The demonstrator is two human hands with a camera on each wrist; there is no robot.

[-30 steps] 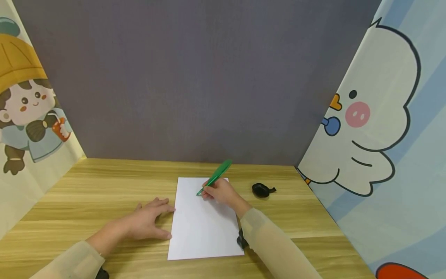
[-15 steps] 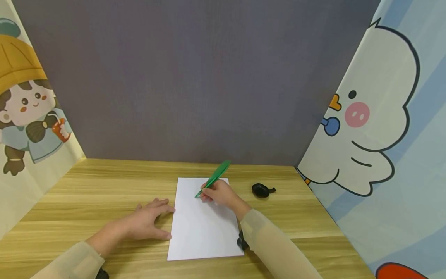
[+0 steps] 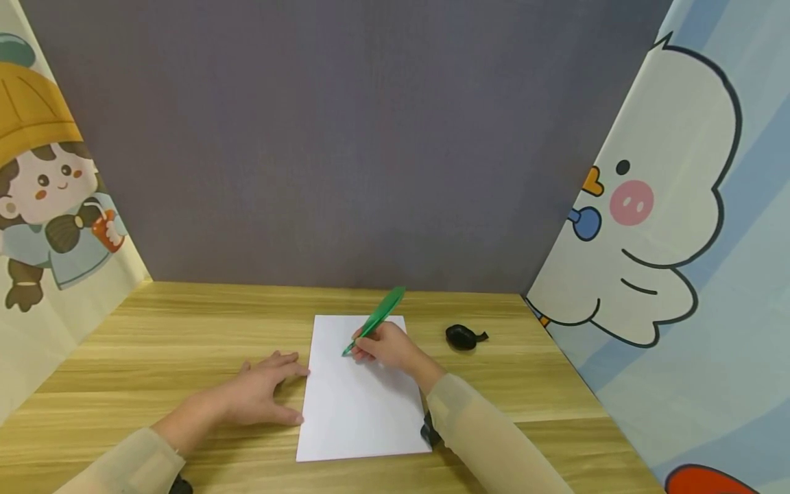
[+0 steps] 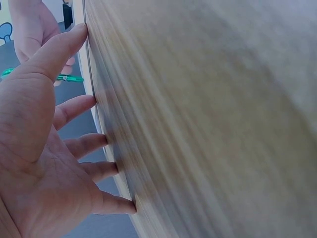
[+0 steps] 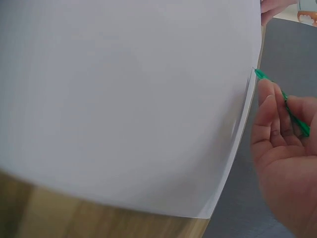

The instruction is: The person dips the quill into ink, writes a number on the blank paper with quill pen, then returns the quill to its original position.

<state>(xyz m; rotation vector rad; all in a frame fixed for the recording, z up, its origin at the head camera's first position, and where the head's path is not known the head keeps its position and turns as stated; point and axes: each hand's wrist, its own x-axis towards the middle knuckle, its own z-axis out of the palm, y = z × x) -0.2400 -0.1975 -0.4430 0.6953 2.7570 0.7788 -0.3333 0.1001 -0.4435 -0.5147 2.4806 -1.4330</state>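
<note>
A green feather-shaped pen (image 3: 376,319) slants over a white sheet of paper (image 3: 364,418), its tip at the paper in the upper left part. My right hand (image 3: 387,345) pinches the pen low on its shaft, between thumb and fingers. In the right wrist view, a faint thin line shows by the pen's tip (image 5: 257,73). My left hand (image 3: 262,391) lies with fingers spread, the thumb and a fingertip at the sheet's left edge. In the left wrist view, the fingertips (image 4: 129,207) of that hand rest on the wooden surface.
A small round black object (image 3: 463,337) with a short tail lies right of the paper on the wooden table (image 3: 185,329). A dark grey panel (image 3: 345,151) stands behind the table. Panels with cartoon figures flank it at left and right.
My right hand has moved slightly down and left, drawing the pen's tip a short way toward the front of the sheet. My left hand has stayed in place.
</note>
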